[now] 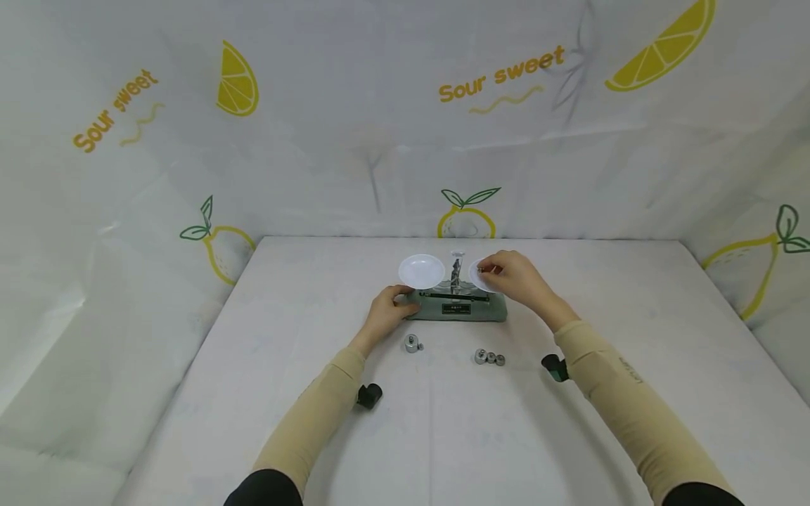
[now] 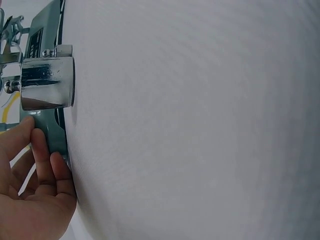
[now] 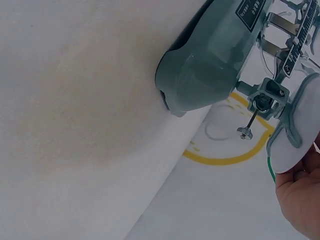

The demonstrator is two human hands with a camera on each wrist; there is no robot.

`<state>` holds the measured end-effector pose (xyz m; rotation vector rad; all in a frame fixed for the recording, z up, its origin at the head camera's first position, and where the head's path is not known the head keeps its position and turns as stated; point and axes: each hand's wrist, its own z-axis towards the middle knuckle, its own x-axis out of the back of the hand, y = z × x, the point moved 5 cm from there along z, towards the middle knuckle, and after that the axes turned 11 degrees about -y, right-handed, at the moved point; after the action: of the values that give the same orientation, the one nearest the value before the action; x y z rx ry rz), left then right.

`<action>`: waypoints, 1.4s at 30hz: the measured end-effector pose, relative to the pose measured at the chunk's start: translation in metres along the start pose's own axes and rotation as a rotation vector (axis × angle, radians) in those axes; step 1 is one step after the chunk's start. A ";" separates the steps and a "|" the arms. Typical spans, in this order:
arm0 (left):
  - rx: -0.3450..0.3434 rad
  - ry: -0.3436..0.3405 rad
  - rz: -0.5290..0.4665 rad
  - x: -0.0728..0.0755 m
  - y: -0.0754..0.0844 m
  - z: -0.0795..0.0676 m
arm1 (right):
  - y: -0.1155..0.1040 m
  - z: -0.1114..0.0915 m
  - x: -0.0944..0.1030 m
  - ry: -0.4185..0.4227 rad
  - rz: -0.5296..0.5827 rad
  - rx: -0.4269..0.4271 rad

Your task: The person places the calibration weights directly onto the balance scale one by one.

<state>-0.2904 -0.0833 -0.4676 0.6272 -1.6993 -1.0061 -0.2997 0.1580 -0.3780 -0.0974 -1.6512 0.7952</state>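
A green balance scale [image 1: 457, 309] with two white pans stands at the back middle of the table. My left hand [image 1: 387, 309] holds the left end of its base, fingers against the green casing [image 2: 44, 125] in the left wrist view. Over the right pan [image 1: 476, 280], my right hand [image 1: 515, 277] pinches a small metal weight [image 1: 479, 270] between its fingertips. In the right wrist view the pan [image 3: 302, 120] hides most of the fingers of the right hand [image 3: 302, 200]. The left pan [image 1: 422, 271] holds nothing visible.
In front of the scale, a large metal weight [image 1: 411, 343] stands with a tiny one beside it. Further right, several weights [image 1: 490, 358] stand in a row. A white sheet printed with lemons [image 1: 405, 140] rises behind the table's back edge.
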 end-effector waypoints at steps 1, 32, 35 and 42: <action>0.001 -0.001 -0.001 0.000 0.000 0.000 | 0.000 0.000 0.000 0.002 0.001 0.002; 0.017 0.008 0.009 -0.001 -0.002 0.000 | -0.009 -0.042 0.010 0.105 -0.046 0.111; 0.014 0.012 0.012 -0.001 -0.003 0.001 | -0.009 -0.052 0.006 0.093 -0.042 0.117; 0.005 0.019 0.021 0.000 -0.001 0.000 | -0.010 -0.069 -0.001 0.055 -0.044 0.145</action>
<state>-0.2909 -0.0835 -0.4685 0.6189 -1.6890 -0.9792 -0.2339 0.1805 -0.3712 0.0186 -1.5345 0.8683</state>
